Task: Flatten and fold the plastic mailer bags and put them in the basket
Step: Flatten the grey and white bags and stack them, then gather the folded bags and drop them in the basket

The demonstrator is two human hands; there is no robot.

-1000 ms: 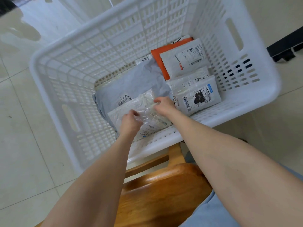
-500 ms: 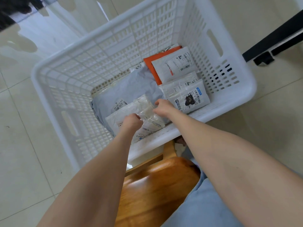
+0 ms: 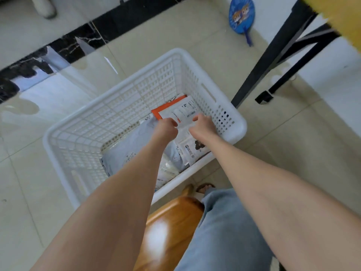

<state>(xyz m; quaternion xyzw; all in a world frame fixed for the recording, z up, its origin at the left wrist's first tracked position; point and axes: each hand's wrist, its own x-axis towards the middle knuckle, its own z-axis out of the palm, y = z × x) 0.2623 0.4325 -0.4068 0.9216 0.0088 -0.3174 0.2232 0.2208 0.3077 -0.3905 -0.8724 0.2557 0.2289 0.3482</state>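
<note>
The white plastic basket (image 3: pixel 237 132) stands on the floor in front of me. Inside lie a grey mailer (image 3: pixel 134 145), a clear mailer (image 3: pixel 166 171) at the near side, an orange mailer (image 3: pixel 156 112) and a white printed mailer (image 3: pixel 192 151). A white labelled mailer (image 3: pixel 183 111) lies on the orange one. My left hand (image 3: pixel 167 128) and my right hand (image 3: pixel 203 124) reach into the far right part of the basket. Their curled fingers sit at the two near corners of the white labelled mailer and seem to pinch it.
A wooden stool (image 3: pixel 170 229) and my trouser leg (image 3: pixel 224 231) are just below the basket. Black table legs (image 3: pixel 261 65) stand right of the basket. A blue hand fan (image 3: pixel 242 15) lies on the tiled floor beyond.
Both hands let go of the clear mailer at the near side and moved to the white labelled mailer at the far right. The camera rose and pulled back.
</note>
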